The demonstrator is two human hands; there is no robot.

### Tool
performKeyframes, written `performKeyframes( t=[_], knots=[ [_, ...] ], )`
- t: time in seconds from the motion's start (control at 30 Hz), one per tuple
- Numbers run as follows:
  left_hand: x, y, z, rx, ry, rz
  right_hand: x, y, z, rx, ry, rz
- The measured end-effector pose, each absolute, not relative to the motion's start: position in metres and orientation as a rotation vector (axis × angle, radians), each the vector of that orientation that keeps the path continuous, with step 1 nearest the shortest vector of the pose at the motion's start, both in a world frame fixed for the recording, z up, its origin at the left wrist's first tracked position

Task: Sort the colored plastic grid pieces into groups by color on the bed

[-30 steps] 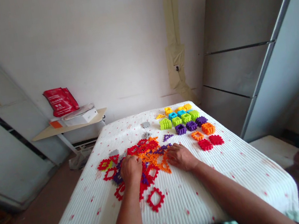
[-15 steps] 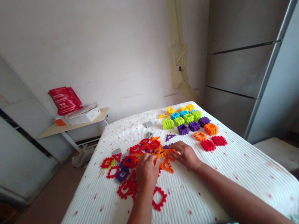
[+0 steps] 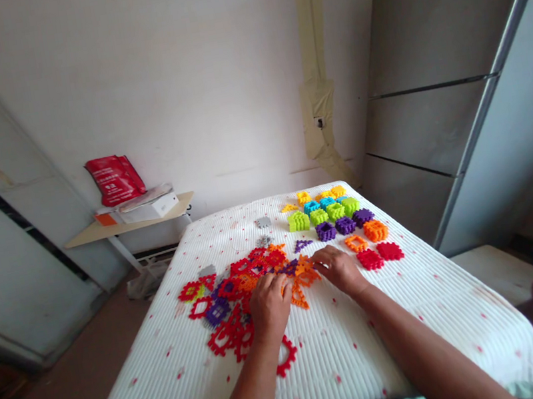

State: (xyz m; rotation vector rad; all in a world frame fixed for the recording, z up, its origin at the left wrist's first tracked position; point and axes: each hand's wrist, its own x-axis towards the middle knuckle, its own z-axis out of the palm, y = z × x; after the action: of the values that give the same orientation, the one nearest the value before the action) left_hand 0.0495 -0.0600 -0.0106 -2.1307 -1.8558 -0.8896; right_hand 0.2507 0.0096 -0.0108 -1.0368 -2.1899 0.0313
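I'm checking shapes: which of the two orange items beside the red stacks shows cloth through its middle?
The low orange frame, left of the taller orange stack, which shows none.

the worktop (image 3: 170, 390) is white, ribbed and dotted with red. a mixed heap (image 3: 241, 286) of mostly red, orange and purple toothed pieces spreads across it. right of the heap sit two red stacks (image 3: 390, 252) and an orange stack (image 3: 375, 232); beyond it to the right stand purple stacks (image 3: 346, 229), green stacks (image 3: 336, 216), blue stacks (image 3: 312, 210) and yellow pieces (image 3: 338, 192). just past the heap lie gray pieces (image 3: 264, 223).
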Motion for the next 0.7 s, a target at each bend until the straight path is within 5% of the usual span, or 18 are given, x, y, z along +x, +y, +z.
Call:
performKeyframes(
  t=[0.3, 0.7],
  knots=[
    [0.046, -0.060, -0.012, -2.088, -1.883, -0.923, 0.278, 0.023, -0.010, -1.611, -2.093, -0.030],
    [0.046, -0.060, -0.008, -2.097, -1.962, -0.872, 0.271, 0.029, -0.026, -1.727, -2.181, -0.025]
  ],
)
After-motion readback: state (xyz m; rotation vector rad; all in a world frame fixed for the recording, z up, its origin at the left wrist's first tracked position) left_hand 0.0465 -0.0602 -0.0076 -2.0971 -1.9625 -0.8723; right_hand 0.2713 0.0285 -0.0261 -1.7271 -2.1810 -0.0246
